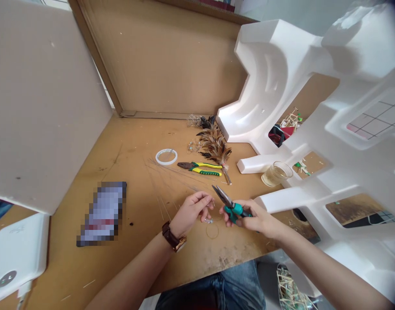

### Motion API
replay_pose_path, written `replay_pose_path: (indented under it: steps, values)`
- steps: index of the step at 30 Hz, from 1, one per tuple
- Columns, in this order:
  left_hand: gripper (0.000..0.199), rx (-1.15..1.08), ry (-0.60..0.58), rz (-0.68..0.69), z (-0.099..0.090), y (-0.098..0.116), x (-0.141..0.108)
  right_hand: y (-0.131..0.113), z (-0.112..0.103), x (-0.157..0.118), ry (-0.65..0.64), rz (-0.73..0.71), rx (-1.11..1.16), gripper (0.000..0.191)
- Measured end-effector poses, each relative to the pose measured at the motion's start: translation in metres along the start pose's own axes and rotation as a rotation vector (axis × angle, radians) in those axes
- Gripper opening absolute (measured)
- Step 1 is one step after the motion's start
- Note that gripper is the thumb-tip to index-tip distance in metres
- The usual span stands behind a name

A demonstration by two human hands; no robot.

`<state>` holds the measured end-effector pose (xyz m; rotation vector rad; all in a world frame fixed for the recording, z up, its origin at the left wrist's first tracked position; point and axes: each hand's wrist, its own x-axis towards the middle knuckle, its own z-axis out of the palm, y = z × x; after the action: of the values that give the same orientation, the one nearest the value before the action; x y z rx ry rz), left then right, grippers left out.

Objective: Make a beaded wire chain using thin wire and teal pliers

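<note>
My right hand grips teal-handled needle-nose pliers, whose jaws point up and to the left. My left hand, with a brown wristwatch on the wrist, pinches a small shiny wire piece just left of the pliers. Both hands hover low over a brown wooden table. A thin wire ring lies on the table right below them.
Yellow-green pliers, a roll of clear tape and a bunch of brown feathers lie behind my hands. A glass cup stands by large white foam blocks at right. Cardboard panels wall the back and left.
</note>
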<state>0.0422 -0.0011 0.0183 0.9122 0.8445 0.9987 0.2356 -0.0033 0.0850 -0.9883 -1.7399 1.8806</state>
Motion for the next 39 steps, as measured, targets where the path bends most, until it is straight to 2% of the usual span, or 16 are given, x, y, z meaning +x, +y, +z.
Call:
replay_pose_path:
  steps: [3,8,14,18,22,26,31,35,39]
  values:
    - [0.027,0.068,-0.016,-0.004,0.001,0.000,0.000,0.005,0.000,0.001,-0.037,0.028,-0.006,0.032]
    - [0.028,0.118,0.027,0.007,0.002,0.000,0.000,0.006,0.000,0.003,-0.010,0.060,0.008,0.028]
    - [0.027,0.053,-0.017,-0.038,0.002,-0.001,-0.001,-0.005,-0.003,0.004,-0.126,0.091,0.037,0.029]
    - [0.026,0.048,0.005,-0.025,0.002,0.002,-0.001,-0.006,-0.007,0.003,-0.083,0.032,0.024,0.034]
    - [0.025,0.042,0.064,-0.017,0.001,0.001,0.000,-0.002,-0.008,-0.004,0.073,-0.028,-0.219,0.038]
    - [0.025,0.034,0.129,-0.001,-0.002,0.000,0.001,0.004,-0.004,-0.020,0.284,-0.099,-0.712,0.044]
    - [0.024,0.052,0.154,0.043,-0.002,0.003,0.001,0.018,-0.002,-0.036,0.412,-0.117,-1.226,0.043]
    - [0.025,0.068,0.133,0.041,-0.003,0.002,0.000,0.018,-0.001,-0.035,0.440,-0.095,-1.408,0.041]
    - [0.025,0.072,0.104,0.047,-0.004,-0.001,0.001,0.011,0.001,-0.030,0.417,-0.023,-1.424,0.040]
